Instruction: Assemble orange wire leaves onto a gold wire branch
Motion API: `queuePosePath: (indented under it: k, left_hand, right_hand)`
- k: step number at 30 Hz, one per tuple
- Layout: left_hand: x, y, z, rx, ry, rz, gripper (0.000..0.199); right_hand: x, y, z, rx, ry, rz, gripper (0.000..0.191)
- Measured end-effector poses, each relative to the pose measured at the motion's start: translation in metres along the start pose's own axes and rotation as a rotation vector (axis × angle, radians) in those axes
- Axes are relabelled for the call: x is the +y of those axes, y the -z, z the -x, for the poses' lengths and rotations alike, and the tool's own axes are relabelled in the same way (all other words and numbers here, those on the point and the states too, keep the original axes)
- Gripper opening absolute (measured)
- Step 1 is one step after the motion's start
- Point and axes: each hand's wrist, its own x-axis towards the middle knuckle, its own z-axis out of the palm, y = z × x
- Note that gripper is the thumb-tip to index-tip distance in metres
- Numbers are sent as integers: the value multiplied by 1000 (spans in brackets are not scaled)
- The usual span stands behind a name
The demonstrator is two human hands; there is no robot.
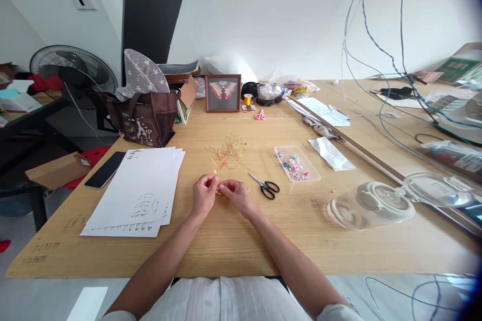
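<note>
My left hand [204, 193] pinches the lower stem of a thin gold wire sprig with orange leaves [220, 163]. Close beside it, my right hand [236, 193] has its thumb and fingers pressed together at the same stem's base. The fingers cover what lies exactly between them. Behind the sprig is a loose tangle of gold wire [237, 152] on the table. To the right of my right hand lie black-handled scissors [267, 188], their blades toward the wire. A shallow clear tray [315, 177] with small coloured beads or spools stands farther right.
White paper sheets [124, 195] and a black phone [105, 169] lie left on the wooden table [233, 246]. A clear lidded jar [367, 205] lies at right. Pink scissors [259, 115], a yellow thread spool [247, 99], a framed picture [223, 93] and a brown bag [150, 120] are behind.
</note>
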Motion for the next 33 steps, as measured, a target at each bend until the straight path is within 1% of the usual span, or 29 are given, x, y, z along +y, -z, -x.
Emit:
queuePosePath:
  k: [3,8,9,11,14,16,20,23,26,30,33]
  left_hand:
    - [3,-1,4,30,-71,-78,19]
    - [7,-1,6,45,-118,-138,19]
    - [6,0,5,33,-121,-140,19]
    - [6,0,5,-10,-106,-130,19]
    - [5,-2,5,-101,-39,-94,20]
    - [5,-3,6,-156,-1,-59,22]
    - [8,-7,9,-245,71,44,23]
    - [10,-7,9,-303,210,202,23]
    - [11,-7,9,-312,341,316,29]
    - [12,-7,9,-275,358,363,29]
    - [14,-7,8,-297,378,400,28]
  right_hand:
    - [-2,-2,1,-35,9,-45,34]
    - [-6,3,2,-86,42,-43,34]
    - [-7,4,2,-82,42,-31,33]
    - [-7,6,0,-17,39,11,30]
    - [-7,9,-2,151,52,61,25]
    - [-6,10,-4,195,69,44,24]
    - [-2,12,-6,185,76,38,25]
    - [0,12,-7,201,66,59,28]
    - [0,11,-6,207,73,80,29]
    - [-2,9,-5,204,77,70,29]
    - [-3,7,-4,202,103,68,29]
